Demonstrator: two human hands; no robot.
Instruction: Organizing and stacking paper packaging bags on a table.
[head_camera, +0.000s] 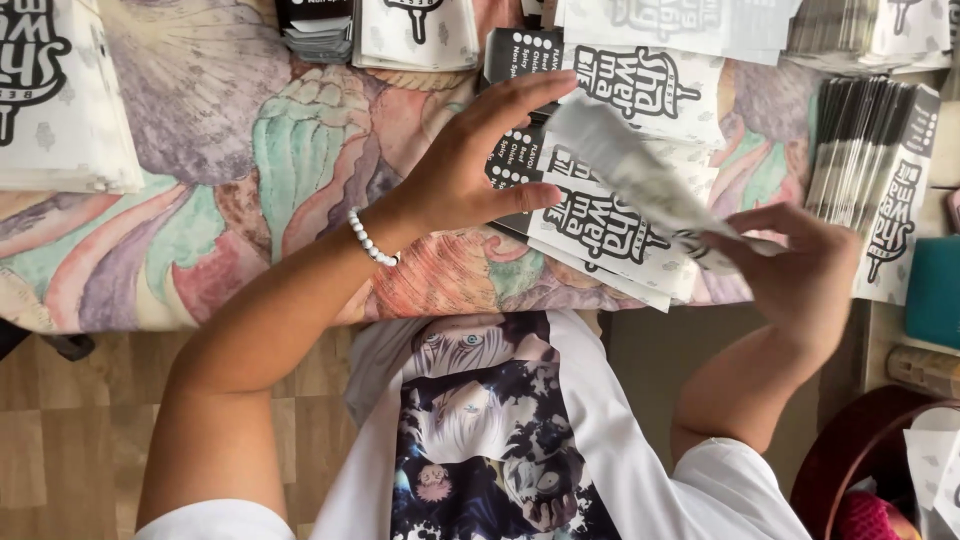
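— Two hands are seen; what is held?
— A white printed paper sleeve (640, 175) is pinched in the closed fingers of the right hand (800, 265), lifted above a stack of flat black-and-white paper sleeves (590, 225).
— And the left hand (470, 165)?
— Its fingers are spread apart, pressed on that stack, which is laid on a colourful illustrated tablecloth (250, 150).

patterned tablecloth (230, 150), wooden floor (60, 440)

paper sleeves (600, 215): matt | tablecloth (250, 150): printed cloth | floor (60, 440): wood
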